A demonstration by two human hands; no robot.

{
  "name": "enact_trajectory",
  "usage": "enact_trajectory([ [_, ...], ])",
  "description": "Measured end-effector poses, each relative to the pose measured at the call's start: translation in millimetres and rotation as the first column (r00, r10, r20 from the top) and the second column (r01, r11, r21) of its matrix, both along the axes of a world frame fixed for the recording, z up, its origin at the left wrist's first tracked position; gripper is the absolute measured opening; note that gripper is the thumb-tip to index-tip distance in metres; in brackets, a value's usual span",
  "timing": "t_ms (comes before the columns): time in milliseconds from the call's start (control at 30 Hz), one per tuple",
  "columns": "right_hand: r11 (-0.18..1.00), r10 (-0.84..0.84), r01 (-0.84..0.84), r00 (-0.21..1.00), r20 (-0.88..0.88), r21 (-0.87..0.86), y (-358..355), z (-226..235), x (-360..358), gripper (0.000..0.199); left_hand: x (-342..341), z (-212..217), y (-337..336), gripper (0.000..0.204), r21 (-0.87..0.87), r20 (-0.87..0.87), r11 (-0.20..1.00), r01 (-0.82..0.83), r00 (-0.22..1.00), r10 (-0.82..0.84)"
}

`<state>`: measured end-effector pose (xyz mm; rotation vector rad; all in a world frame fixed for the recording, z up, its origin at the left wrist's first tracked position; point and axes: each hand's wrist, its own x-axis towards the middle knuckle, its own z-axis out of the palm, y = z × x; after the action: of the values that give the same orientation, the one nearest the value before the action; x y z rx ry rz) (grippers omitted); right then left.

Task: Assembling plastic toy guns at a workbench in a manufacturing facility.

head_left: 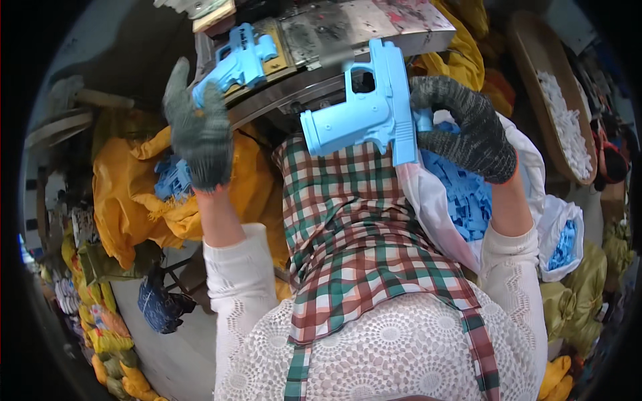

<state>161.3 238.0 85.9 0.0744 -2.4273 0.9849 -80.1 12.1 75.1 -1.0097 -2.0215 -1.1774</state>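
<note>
Landmark: grey metal work plate (374,27) at top centre.
Left hand (198,134): gloved, below the plate's left end, fingers closed around the grip of a blue toy pistol (239,61) lying on the plate.
Right hand (468,127): gloved, below the plate's right end, fingers clamped on a second blue pistol (364,113).
White sack (461,194): right of and below the plate, holding blue parts.
Yellow sack (134,187): left of and below the plate, with blue parts.
Tray (565,120): far right, with white pieces.
</note>
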Motion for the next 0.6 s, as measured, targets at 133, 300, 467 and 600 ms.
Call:
enact_trajectory([
  [133, 0.997, 0.074, -0.074, 0.997, 0.008, -0.033, -4, -7, -16, 0.043, -31, 44, -5, 0.056, -0.644, 0.11, 0.765, -0.032, 0.985, 0.133],
  [300, 0.985, -0.009, 0.002, 0.999, -0.036, -0.171, -9, 1, -48, 0.051, -35, 19, -10, 0.054, -0.679, -0.279, 0.706, -0.201, 0.96, 0.006],
  [467, 0.976, 0.214, -0.216, 0.966, -0.144, 0.004, 0, 6, -112, 0.045, -14, -16, -75, 0.061, -0.559, -0.213, 0.69, -0.459, 0.884, 0.415],
  [600, 0.939, 0.247, -0.192, 0.954, -0.169, 0.287, -5, 1, -182, 0.037, -28, -25, -145, 0.073, -0.548, -0.47, 0.337, -0.765, 0.615, 0.633],
])
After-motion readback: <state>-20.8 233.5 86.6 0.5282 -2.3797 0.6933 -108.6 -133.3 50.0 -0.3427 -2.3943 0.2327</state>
